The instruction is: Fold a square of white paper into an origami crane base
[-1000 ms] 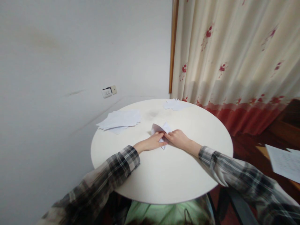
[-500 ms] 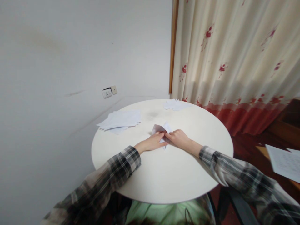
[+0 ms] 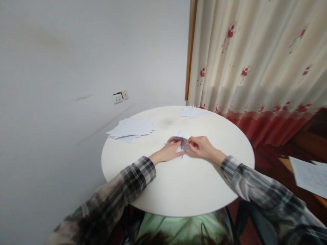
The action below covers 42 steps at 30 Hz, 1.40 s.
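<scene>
A small folded white paper piece [image 3: 180, 139] lies near the middle of a round white table [image 3: 178, 190]. My left hand [image 3: 170, 152] rests on its left part, fingers stretched flat and pressing the paper down. My right hand [image 3: 200, 146] is curled at the paper's right edge, thumb and fingers pinching a fold. Both arms wear plaid sleeves. Part of the paper is hidden under my fingers.
A loose stack of white sheets [image 3: 131, 128] lies at the table's far left. Some smaller folded papers [image 3: 190, 111] sit at the far edge near a flowered curtain [image 3: 255, 61]. A wall socket [image 3: 119, 97] is on the left wall. Printed sheets [image 3: 309, 175] lie at the right.
My right hand has turned up and curled into a pinch on the paper's right edge. My left hand slid slightly forward over the paper. The view shifted a little.
</scene>
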Motion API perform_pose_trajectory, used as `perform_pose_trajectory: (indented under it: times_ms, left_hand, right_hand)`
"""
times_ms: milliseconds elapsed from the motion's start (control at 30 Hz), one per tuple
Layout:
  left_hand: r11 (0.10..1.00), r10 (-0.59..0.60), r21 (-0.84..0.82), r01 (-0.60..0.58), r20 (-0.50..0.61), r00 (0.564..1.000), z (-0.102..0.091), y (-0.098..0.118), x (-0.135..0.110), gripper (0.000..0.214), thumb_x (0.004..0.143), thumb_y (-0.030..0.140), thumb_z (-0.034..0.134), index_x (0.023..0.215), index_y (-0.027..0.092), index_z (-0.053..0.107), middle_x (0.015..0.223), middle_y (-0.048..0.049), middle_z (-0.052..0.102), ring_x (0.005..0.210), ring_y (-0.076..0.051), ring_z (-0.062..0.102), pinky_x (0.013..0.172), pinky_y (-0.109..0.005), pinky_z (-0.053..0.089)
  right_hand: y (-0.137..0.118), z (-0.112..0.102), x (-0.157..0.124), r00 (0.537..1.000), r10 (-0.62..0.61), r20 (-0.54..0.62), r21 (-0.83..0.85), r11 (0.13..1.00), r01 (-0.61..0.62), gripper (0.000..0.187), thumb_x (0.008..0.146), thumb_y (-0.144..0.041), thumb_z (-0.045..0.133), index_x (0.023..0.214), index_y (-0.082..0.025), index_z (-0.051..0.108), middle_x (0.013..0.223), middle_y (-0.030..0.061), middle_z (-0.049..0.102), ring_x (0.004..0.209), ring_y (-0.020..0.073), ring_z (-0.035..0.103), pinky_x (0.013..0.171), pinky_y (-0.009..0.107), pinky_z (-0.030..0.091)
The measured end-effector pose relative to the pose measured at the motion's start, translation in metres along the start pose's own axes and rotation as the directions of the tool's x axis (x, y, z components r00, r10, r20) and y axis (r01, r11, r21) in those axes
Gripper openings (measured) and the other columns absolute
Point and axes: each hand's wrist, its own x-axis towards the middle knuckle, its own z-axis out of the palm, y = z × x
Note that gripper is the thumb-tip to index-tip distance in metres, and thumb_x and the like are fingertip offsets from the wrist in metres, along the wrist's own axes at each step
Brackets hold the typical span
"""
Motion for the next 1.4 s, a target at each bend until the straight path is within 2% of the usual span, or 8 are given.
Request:
perform_pose_trajectory:
  times_ms: [167,367,600,733,900,1200,1400]
  left_hand:
    - [1.0,-0.006,0.022,0.006,0.007,1.0,-0.001,0.0,0.0,0.065,0.08,0.047,0.044,0.131,0.009,0.028,0.132,-0.0167,0.037,0.123,-0.026,0.033,0.101,-0.034,0.026]
    - [1.0,-0.008,0.024,0.008,-0.004,1.0,0.002,-0.004,0.001,0.069,0.08,0.05,0.043,0.132,0.007,0.026,0.133,-0.018,0.036,0.122,-0.026,0.034,0.101,-0.033,0.025]
    - [1.0,-0.001,0.015,0.001,-0.011,1.0,0.004,-0.007,0.002,0.066,0.079,0.048,0.044,0.131,0.009,0.028,0.133,-0.0168,0.036,0.123,-0.025,0.033,0.101,-0.033,0.025]
    - [1.0,0.003,-0.016,-0.004,-0.029,1.0,0.003,-0.004,0.001,0.064,0.079,0.046,0.046,0.128,0.009,0.031,0.127,-0.0171,0.041,0.117,-0.025,0.039,0.098,-0.033,0.029]
    - [0.999,0.02,-0.037,-0.022,-0.046,0.999,0.003,0.0,0.001,0.05,0.078,0.044,0.049,0.116,0.012,0.044,0.11,-0.0128,0.052,0.101,-0.024,0.05,0.088,-0.031,0.037]
    - [0.999,0.031,-0.027,-0.032,-0.029,0.999,0.002,0.005,0.001,0.042,0.079,0.04,0.05,0.108,0.009,0.05,0.107,-0.0139,0.053,0.1,-0.024,0.049,0.088,-0.032,0.037]
    - [0.995,0.054,-0.081,-0.062,-0.093,0.994,0.004,0.003,0.0,0.041,0.076,0.041,0.053,0.104,0.012,0.048,0.1,-0.0115,0.055,0.094,-0.023,0.052,0.084,-0.033,0.039]
  right_hand:
    - [0.0,-0.002,0.001,0.985,-0.065,0.162,-0.106,0.991,0.083,0.017,0.078,-0.022,0.041,0.079,-0.015,0.057,0.06,0.0002,0.058,0.052,0.0082,0.047,0.053,0.02,0.026]
    - [0.003,-0.001,0.001,0.988,-0.021,0.15,-0.271,0.961,0.061,0.021,0.08,-0.02,0.041,0.096,-0.015,0.054,0.07,0.002,0.063,0.057,0.01,0.05,0.053,0.023,0.024]
    - [0.005,0.002,0.006,0.966,-0.023,0.256,-0.402,0.907,0.128,0.02,0.086,-0.02,0.038,0.095,-0.015,0.055,0.073,0.0044,0.062,0.06,0.0107,0.052,0.051,0.024,0.023]
    - [-0.002,0.005,0.011,0.948,-0.017,0.316,-0.404,0.902,0.151,0.018,0.085,-0.021,0.041,0.097,-0.014,0.053,0.074,0.0052,0.062,0.062,0.012,0.055,0.052,0.024,0.024]
    - [-0.006,0.011,0.014,0.932,-0.005,0.363,-0.382,0.911,0.154,0.019,0.086,-0.023,0.042,0.1,-0.015,0.051,0.076,0.0058,0.063,0.064,0.0135,0.057,0.052,0.023,0.026]
    - [-0.005,0.016,0.013,0.932,-0.02,0.361,-0.346,0.925,0.154,0.021,0.085,-0.025,0.046,0.103,-0.015,0.051,0.081,0.0056,0.064,0.07,0.0145,0.059,0.054,0.023,0.029]
    - [-0.006,0.016,0.012,0.944,0.015,0.331,-0.324,0.941,0.099,0.017,0.086,-0.026,0.044,0.096,-0.017,0.053,0.079,0.0047,0.065,0.067,0.0142,0.059,0.053,0.023,0.028]
